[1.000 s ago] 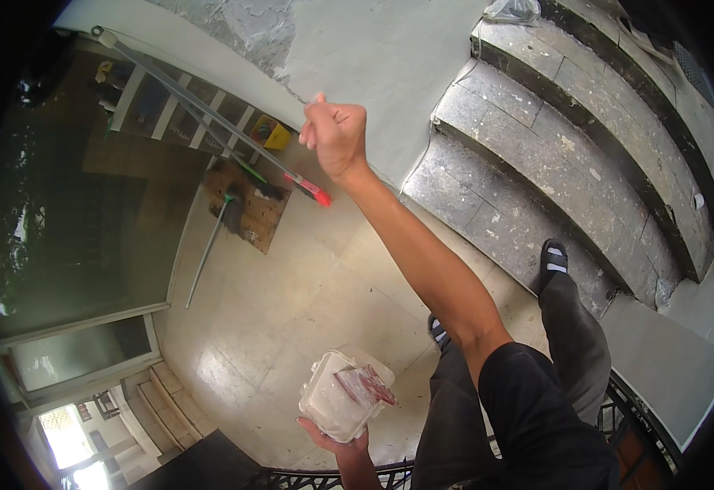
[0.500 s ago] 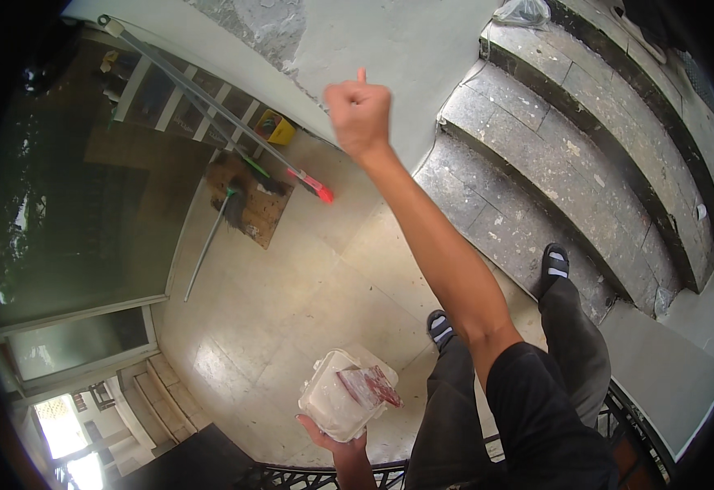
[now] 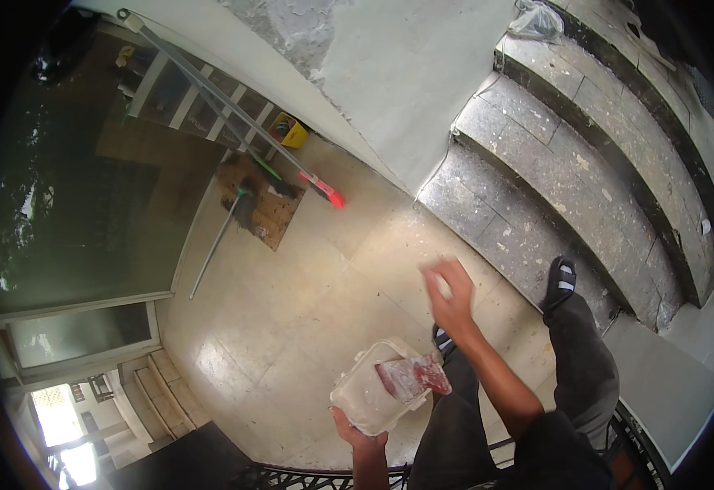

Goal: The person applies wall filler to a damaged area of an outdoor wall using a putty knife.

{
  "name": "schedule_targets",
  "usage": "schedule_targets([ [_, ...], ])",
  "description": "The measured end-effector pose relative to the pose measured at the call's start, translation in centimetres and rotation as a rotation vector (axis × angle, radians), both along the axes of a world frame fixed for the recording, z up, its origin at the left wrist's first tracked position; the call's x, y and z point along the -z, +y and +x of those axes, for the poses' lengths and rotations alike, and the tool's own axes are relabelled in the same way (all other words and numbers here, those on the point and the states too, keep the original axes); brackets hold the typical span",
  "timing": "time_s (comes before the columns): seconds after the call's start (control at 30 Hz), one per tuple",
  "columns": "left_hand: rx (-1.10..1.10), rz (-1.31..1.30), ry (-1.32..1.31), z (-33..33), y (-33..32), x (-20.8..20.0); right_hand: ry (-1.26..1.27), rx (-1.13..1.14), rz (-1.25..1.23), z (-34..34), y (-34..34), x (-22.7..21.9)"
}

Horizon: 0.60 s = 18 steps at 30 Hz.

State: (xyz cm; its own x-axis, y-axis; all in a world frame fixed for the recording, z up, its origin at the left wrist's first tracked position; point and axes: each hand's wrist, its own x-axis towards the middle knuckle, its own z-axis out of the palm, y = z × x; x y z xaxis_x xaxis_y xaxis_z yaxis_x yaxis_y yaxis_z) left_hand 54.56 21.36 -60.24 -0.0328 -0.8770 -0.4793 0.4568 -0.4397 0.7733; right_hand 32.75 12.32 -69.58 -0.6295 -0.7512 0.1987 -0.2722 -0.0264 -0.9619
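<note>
My left hand (image 3: 359,430) grips the near edge of an off-white box-like container (image 3: 358,394), its fingers partly hidden beneath. Across the container's top lies a flat scraper-like piece (image 3: 410,378), smeared red and white, with its wider red end jutting past the right side. My right hand (image 3: 451,296) is in mid-air to the right of and beyond the container, touching neither it nor the wall. Its thumb and fingers curl together in a pinch around a small gap. Motion blurs the fingertips, so anything between them is too small to make out.
Worn stone steps (image 3: 528,184) curve up on the right, one sandalled foot (image 3: 562,282) on the lowest. A patched wall (image 3: 389,90) rises ahead. Long-handled brushes (image 3: 322,189), a yellow bucket (image 3: 293,133) and cardboard (image 3: 279,219) are by the glass at left. A black railing (image 3: 316,475) runs behind.
My right hand has come down from in front of the wall, back toward my body and to the right. The container in my left hand has shifted right, with the flat piece still on it.
</note>
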Motion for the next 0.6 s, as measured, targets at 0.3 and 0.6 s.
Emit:
schedule_targets([
  [0.3,0.063,0.028,0.103,-1.2,-0.6,-2.2,-0.136,-0.095,0.154,-1.5,14.1,-12.1],
  [0.6,0.149,-0.060,0.142,-0.5,-2.7,-7.9,-0.026,-0.170,0.195,-1.9,10.1,-23.4],
])
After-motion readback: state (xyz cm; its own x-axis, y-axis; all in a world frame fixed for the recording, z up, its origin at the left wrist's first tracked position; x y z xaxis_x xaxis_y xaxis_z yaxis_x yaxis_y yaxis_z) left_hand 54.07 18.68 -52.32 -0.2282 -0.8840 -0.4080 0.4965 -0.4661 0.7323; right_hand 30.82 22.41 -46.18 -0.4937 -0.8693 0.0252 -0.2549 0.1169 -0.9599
